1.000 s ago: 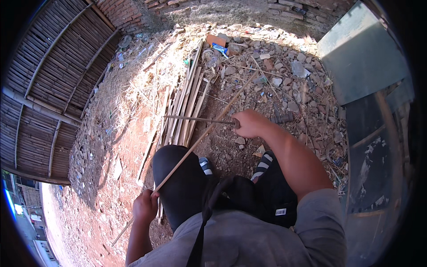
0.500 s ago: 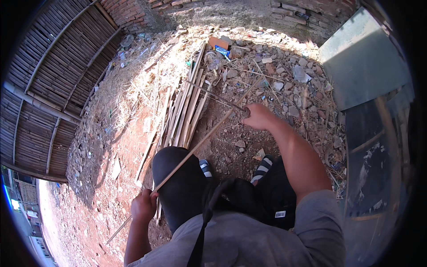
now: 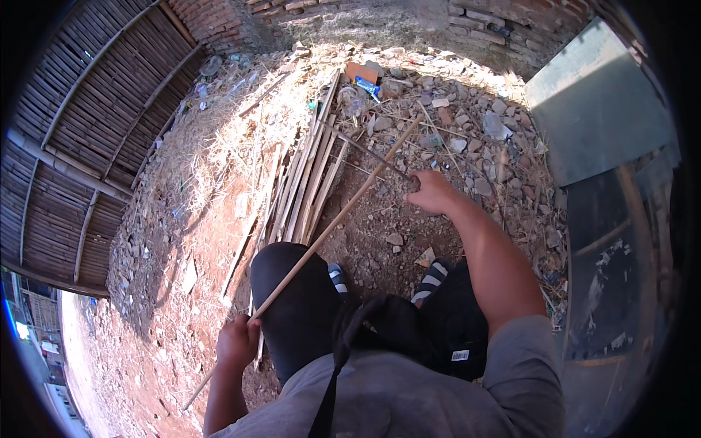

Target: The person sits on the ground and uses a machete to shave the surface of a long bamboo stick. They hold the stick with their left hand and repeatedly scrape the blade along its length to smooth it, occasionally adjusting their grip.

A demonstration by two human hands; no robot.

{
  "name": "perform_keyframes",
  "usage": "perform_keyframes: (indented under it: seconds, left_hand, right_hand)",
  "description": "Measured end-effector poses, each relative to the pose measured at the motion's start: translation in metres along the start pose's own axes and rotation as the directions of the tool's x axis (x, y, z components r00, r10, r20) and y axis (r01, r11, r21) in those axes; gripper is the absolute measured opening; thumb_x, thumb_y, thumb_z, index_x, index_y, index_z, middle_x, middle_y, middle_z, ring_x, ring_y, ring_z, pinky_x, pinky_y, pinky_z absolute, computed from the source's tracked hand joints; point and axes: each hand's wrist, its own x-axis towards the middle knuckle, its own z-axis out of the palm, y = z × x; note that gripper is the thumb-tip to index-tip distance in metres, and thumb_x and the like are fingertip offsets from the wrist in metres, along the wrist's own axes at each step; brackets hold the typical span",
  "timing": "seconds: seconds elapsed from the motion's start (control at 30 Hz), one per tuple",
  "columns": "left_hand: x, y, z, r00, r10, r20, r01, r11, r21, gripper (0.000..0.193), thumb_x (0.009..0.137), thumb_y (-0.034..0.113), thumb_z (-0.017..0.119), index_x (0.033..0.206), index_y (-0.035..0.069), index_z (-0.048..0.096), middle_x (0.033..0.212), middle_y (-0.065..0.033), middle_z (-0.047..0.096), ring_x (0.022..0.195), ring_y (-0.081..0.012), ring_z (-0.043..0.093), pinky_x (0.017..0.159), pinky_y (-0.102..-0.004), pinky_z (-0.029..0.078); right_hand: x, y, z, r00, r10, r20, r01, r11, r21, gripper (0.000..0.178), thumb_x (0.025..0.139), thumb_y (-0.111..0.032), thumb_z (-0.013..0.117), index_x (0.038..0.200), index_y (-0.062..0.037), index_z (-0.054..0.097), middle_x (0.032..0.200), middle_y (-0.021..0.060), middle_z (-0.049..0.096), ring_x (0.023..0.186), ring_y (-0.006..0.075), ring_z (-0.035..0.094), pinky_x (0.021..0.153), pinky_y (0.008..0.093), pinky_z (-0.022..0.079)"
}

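Note:
My left hand (image 3: pixel 238 341) is closed around the lower part of a long bamboo strip (image 3: pixel 321 237). The strip slants up to the right, passing over my left knee, and its lower end sticks out below the hand. In my right hand (image 3: pixel 432 192) is the end of a long, thin, dark blade (image 3: pixel 363 150), which looks like a machete seen edge-on. The blade points up to the left and crosses the strip near its upper end; whether the two touch I cannot tell. Left of the crossing, a pile of split bamboo strips (image 3: pixel 298 186) lies on the ground.
Stones and broken brick (image 3: pixel 482 164) cover the ground to the right, with a blue wrapper (image 3: pixel 367 86) at the far side. A bamboo slat wall (image 3: pixel 87 95) stands at left, a brick wall (image 3: pixel 350 25) at the back, grey panels (image 3: pixel 599 95) at right. Straw (image 3: pixel 219 146) lies beyond the pile.
The bamboo strip has shifted slightly, its upper end up and left, its lower end to the right. My right hand and the blade have moved a little to the right.

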Motion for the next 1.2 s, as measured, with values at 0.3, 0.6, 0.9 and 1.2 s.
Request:
perform_keyframes:
  seconds: [0.3, 0.6, 0.9, 1.2]
  left_hand:
    - [0.002, 0.011, -0.019, 0.999, -0.004, 0.036, 0.002, 0.998, 0.061, 0.038, 0.1, 0.039, 0.061, 0.085, 0.004, 0.059, 0.07, -0.0249, 0.064, 0.069, -0.0485, 0.065, 0.062, -0.0579, 0.05]
    - [0.005, 0.009, -0.01, 1.0, -0.007, 0.018, 0.007, 1.0, -0.019, 0.039, 0.1, 0.038, 0.063, 0.083, 0.002, 0.059, 0.073, -0.0252, 0.064, 0.072, -0.0495, 0.064, 0.064, -0.0565, 0.049]
    - [-0.002, -0.003, -0.021, 0.983, -0.012, 0.182, 0.04, 0.988, -0.15, 0.047, 0.103, 0.04, 0.057, 0.08, -0.001, 0.06, 0.068, -0.0265, 0.062, 0.07, -0.0499, 0.063, 0.062, -0.0535, 0.049]
    - [0.006, 0.004, -0.027, 0.973, -0.027, 0.23, 0.056, 0.991, -0.118, 0.047, 0.102, 0.041, 0.059, 0.081, -0.001, 0.063, 0.068, -0.0266, 0.062, 0.07, -0.0483, 0.064, 0.062, -0.0528, 0.049]
  right_hand:
    - [-0.029, -0.064, 0.013, 0.892, -0.208, 0.402, 0.299, 0.938, -0.178, 0.031, 0.084, -0.028, 0.075, 0.105, -0.0067, 0.07, 0.088, 0.0178, 0.071, 0.09, 0.0392, 0.07, 0.079, 0.0494, 0.055]
    - [-0.001, -0.004, -0.012, 0.999, -0.026, -0.028, 0.025, 0.999, -0.029, 0.032, 0.084, -0.03, 0.076, 0.107, -0.0085, 0.071, 0.094, 0.016, 0.073, 0.093, 0.0379, 0.071, 0.082, 0.0492, 0.056]
    - [-0.021, -0.047, -0.005, 0.914, -0.179, 0.364, 0.227, 0.97, -0.093, 0.043, 0.086, -0.032, 0.077, 0.119, -0.005, 0.07, 0.096, 0.0218, 0.072, 0.094, 0.0377, 0.071, 0.082, 0.0478, 0.055]
    - [-0.029, -0.057, -0.001, 0.918, -0.119, 0.378, 0.187, 0.971, -0.148, 0.036, 0.087, -0.031, 0.074, 0.111, -0.0052, 0.071, 0.102, 0.0196, 0.072, 0.097, 0.0377, 0.07, 0.087, 0.0483, 0.055]
